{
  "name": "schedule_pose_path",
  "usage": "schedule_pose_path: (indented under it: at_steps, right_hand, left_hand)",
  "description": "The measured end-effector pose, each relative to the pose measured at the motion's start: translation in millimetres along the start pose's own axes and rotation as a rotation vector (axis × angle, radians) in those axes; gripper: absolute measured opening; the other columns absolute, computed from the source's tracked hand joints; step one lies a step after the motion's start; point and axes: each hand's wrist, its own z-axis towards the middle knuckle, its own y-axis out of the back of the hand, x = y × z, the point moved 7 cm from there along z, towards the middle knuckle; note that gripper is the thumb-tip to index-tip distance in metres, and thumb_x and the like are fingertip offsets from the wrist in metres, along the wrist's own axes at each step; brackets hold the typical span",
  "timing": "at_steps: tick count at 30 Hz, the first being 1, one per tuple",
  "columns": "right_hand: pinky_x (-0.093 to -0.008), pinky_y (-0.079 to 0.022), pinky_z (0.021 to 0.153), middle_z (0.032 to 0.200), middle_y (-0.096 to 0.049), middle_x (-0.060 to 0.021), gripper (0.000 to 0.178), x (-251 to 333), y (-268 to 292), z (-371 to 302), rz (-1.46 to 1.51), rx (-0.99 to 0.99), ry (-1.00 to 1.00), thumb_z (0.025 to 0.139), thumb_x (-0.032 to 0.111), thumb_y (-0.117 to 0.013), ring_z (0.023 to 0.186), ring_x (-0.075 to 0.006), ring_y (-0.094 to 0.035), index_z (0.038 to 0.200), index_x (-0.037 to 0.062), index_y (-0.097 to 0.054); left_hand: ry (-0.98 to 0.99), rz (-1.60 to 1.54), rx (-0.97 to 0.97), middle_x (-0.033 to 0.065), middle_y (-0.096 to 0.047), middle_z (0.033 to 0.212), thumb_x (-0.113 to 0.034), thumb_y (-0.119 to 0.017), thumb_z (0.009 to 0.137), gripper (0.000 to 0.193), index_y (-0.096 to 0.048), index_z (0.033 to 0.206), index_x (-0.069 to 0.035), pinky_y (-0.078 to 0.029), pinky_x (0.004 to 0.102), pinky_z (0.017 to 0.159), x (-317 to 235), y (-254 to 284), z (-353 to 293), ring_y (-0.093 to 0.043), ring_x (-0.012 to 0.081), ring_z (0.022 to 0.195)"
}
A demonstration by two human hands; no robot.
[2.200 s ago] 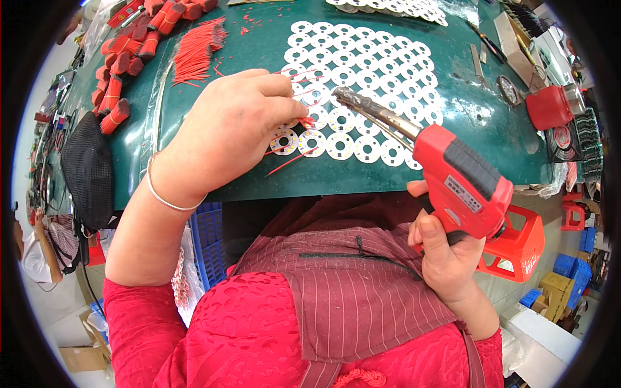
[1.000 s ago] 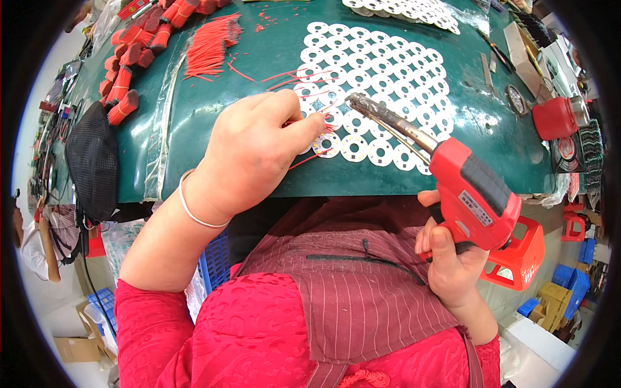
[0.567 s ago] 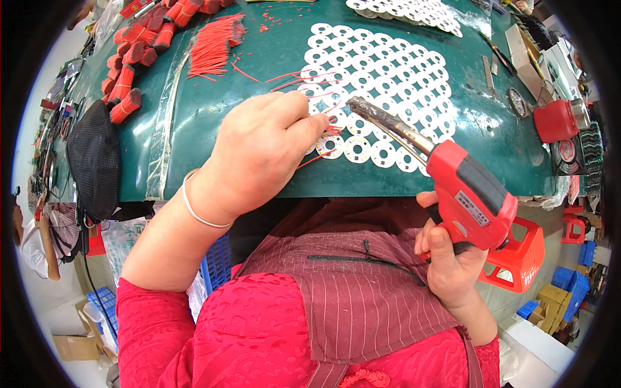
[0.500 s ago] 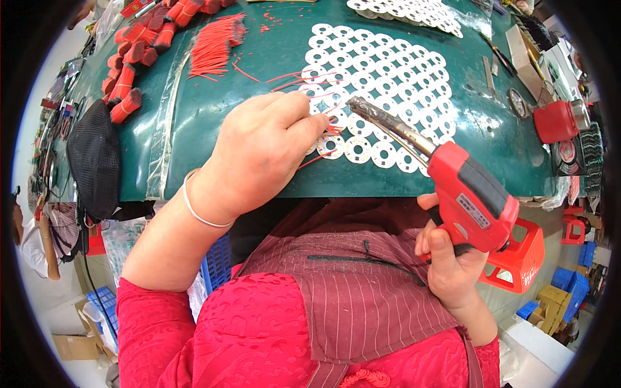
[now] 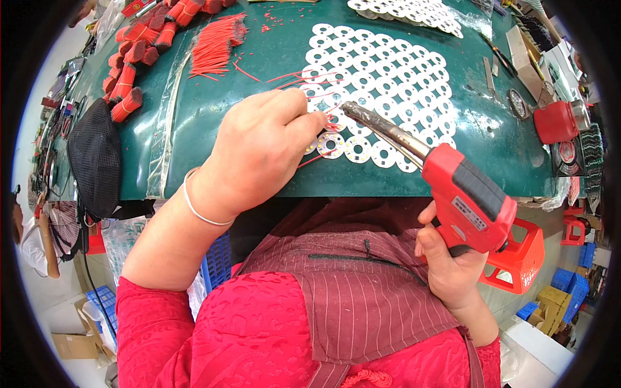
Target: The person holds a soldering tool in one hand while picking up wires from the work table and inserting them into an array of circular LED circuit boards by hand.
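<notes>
A sheet of white ring-shaped circuit boards [image 5: 367, 152] lies on the green table. Over its left side my left hand [image 5: 259, 149] is closed, thumb and forefinger pinching thin red wires [image 5: 332, 125]. Several single red wires stick out from the boards beside these fingers. My right hand [image 5: 453, 275] grips the handle of a red and black soldering gun [image 5: 462, 194] at the table's front edge. The gun's dark, crusted tip [image 5: 354, 111] points up and left, just right of the pinched wires. Whether it touches a board or wire, I cannot tell.
Loose red wires [image 5: 217, 46] lie in a pile at the far left, beside tied red wire bundles [image 5: 126, 81]. A black mesh cap [image 5: 94, 158] hangs at the left edge. More board sheets [image 5: 414, 11] lie at the back. A red container [image 5: 555, 123] stands at the right.
The soldering gun has shifted slightly left, bringing its tip nearer the fingers of my left hand. My right hand's fingers have shifted a little on the handle. My left hand stays nearly still.
</notes>
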Motion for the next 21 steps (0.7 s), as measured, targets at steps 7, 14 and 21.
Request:
schedule_pose_path:
  at_steps: [7,14,21]
  right_hand:
    - [-0.0264,-0.053,0.06,0.109,-0.065,-0.0149,0.048,-0.3,-5.7,3.1,-0.181,0.212,0.121,0.098,-0.002,-0.067,0.07,-0.012,-0.06,0.141,-0.0028,-0.048]
    - [-0.0262,-0.054,0.062,0.127,-0.066,-0.0223,0.051,2.8,-8.5,6.1,-0.105,0.153,0.129,0.098,-0.001,-0.066,0.071,-0.0109,-0.061,0.145,-0.0026,-0.046]
    - [-0.0259,-0.054,0.062,0.128,-0.066,-0.0222,0.052,0.3,-10.7,5.6,-0.07,0.135,0.095,0.098,-0.001,-0.066,0.072,-0.0107,-0.061,0.146,-0.0025,-0.046]
  left_hand:
    - [0.004,-0.007,0.005,0.007,-0.056,0.077,-0.002,-0.075,0.077,0.019,-0.073,0.095,-0.006,-0.048,0.0389,0.058,0.2,-0.4,0.0,-0.061,0.0265,0.068]
    - [0.008,-0.018,0.005,0.0071,-0.056,0.077,-0.003,-0.073,0.077,0.019,-0.074,0.096,-0.006,-0.048,0.0392,0.058,1.3,-1.1,-0.7,-0.061,0.0264,0.068]
    - [0.016,-0.008,0.025,0.0064,-0.056,0.077,-0.004,-0.072,0.078,0.018,-0.074,0.096,-0.007,-0.048,0.0383,0.057,-0.1,-0.3,0.0,-0.061,0.0252,0.068]
